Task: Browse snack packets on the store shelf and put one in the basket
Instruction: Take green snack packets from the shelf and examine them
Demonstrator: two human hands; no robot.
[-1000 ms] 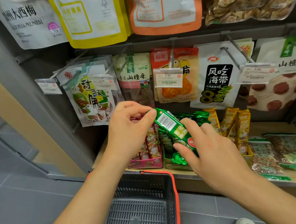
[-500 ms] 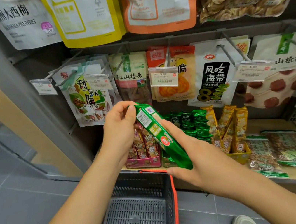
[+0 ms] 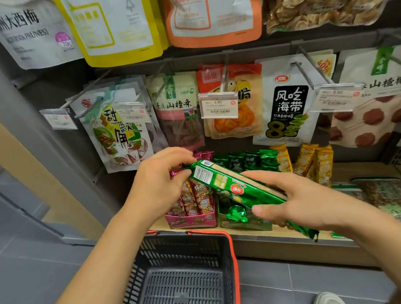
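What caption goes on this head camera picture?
The left hand and right hand hold a green packet near the basket.

Grey tiled floor (image 3: 18,285) spreads across the near left. A tan wall panel (image 3: 1,146) stands at the far left beside a slanting grey metal upright (image 3: 36,130). Right of it, a dark grey back panel (image 3: 58,87) carries a horizontal rail (image 3: 257,51) above a pale wooden shelf (image 3: 362,168).

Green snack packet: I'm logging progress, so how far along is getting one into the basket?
Done: one green snack packet is out of its display box on the shelf. In hand: the right hand grips its lower half and the left hand pinches its top end. Left: dropping it in; the basket below shows nothing inside.
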